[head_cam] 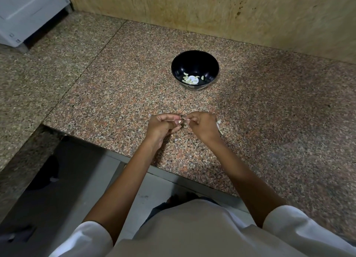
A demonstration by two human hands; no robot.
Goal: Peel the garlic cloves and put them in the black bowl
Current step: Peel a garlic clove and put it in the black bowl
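My left hand (163, 127) pinches a small pale garlic clove (178, 121) between thumb and fingers, just above the granite counter. Facing it, my right hand (202, 125) pinches a thin strip of the clove's skin (186, 119). The two hands almost touch. Beyond them stands the black bowl (178, 63), upright, with several peeled cloves (189, 79) lying at its bottom.
Bits of garlic skin (219, 127) lie on the counter (115, 95) right of my right hand, and smaller flakes (178, 139) below my hands. A wooden wall panel (212, 12) backs the counter. A white appliance (28, 12) stands at far left. The counter's front edge runs under my forearms.
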